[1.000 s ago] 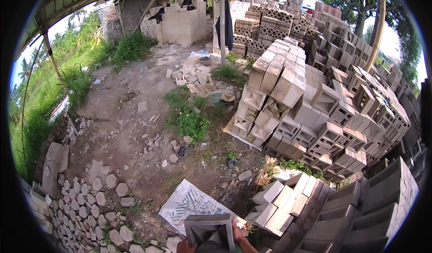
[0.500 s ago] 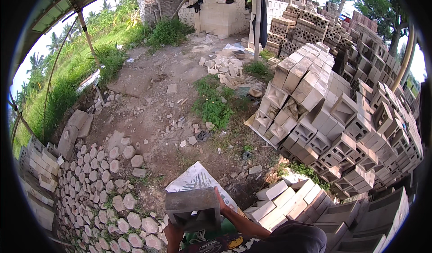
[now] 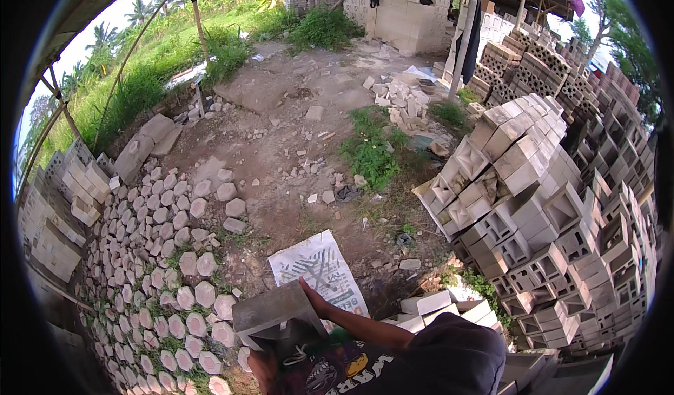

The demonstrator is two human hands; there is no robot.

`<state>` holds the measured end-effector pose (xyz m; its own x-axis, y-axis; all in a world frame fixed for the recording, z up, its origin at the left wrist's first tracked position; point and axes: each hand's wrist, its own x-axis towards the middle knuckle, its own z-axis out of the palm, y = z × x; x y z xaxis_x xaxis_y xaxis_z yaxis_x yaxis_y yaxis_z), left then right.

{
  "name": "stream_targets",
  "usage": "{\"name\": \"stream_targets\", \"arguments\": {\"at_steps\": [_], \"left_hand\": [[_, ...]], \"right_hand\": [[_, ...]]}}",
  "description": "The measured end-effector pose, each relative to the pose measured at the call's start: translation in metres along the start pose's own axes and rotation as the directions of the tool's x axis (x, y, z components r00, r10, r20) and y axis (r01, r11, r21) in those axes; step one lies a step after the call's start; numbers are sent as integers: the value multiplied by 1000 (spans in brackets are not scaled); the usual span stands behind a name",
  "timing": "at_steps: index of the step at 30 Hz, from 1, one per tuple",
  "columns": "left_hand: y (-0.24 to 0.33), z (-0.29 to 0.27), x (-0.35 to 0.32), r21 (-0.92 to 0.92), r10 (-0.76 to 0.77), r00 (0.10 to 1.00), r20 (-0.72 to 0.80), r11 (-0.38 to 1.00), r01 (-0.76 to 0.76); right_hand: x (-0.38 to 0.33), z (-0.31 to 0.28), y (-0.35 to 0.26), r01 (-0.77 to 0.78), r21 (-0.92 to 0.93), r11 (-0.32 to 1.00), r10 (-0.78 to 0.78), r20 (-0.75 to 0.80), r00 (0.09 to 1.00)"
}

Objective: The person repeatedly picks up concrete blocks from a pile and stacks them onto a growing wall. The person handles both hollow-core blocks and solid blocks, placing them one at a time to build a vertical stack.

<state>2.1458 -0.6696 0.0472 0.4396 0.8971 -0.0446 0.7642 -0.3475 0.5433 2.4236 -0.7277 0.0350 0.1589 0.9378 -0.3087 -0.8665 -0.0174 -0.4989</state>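
Observation:
A grey concrete block [image 3: 272, 309] with a recessed, hollow-looking face is held close to my body, tilted. At its lower left corner my left hand [image 3: 262, 367] grips it, fingers partly hidden beneath. My right hand [image 3: 314, 299] is pressed along its right side near the far edge, the arm reaching in from the right. Just beyond the block a white printed sack [image 3: 324, 260] lies flat on the dirt, partly covered by my right hand and arm.
Hexagonal pavers [image 3: 186, 297] cover the ground at left. Stacked concrete blocks [image 3: 519, 205] rise at right, with pale blocks [image 3: 435, 302] near my right arm. Rubble [image 3: 404, 100] and weeds [image 3: 372, 149] lie ahead. A post [image 3: 466, 37] stands farther back.
The view has swung left, so the surroundings sit farther right. The block in my hands has shifted left and tilted, uncovering more of the sack. Both hands keep hold.

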Motion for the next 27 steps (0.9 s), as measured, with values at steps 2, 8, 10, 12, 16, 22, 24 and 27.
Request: {"name": "stream_targets", "arguments": {"at_steps": [2, 8, 10, 12, 16, 22, 24, 27], "left_hand": [[4, -26, -7, -57, -156, 988, 5, 986, 156], [-55, -63, 4, -152, -285, 954, -91, 951, 270], [-97, -68, 0, -184, -348, 929, -122, 928, 324], [-123, -94, -1, -197, -397, 909, -126, 908, 370], [-195, -150, -16, -276, -530, 820, -214, 838, 470], [-268, -219, -40, -493, -747, 634, -202, 637, 593], [-287, -237, -45, -504, -807, 556, -201, 572, 648], [-315, -254, -50, -534, -865, 451, -221, 494, 686]], "right_hand": [[22, 22, 15, -110, -33, 993, 110, 1, 994], [99, 53, 75, -206, -124, 971, 212, 39, 976], [124, 89, 97, -309, -116, 944, 320, 91, 943], [153, 109, 134, -354, -200, 913, 377, 87, 922], [207, 180, 215, -421, -339, 841, 481, 115, 869], [264, 279, 316, -490, -468, 736, 598, 110, 794], [280, 307, 352, -520, -503, 690, 647, 107, 755], [300, 352, 395, -584, -565, 583, 750, 97, 654]]}}
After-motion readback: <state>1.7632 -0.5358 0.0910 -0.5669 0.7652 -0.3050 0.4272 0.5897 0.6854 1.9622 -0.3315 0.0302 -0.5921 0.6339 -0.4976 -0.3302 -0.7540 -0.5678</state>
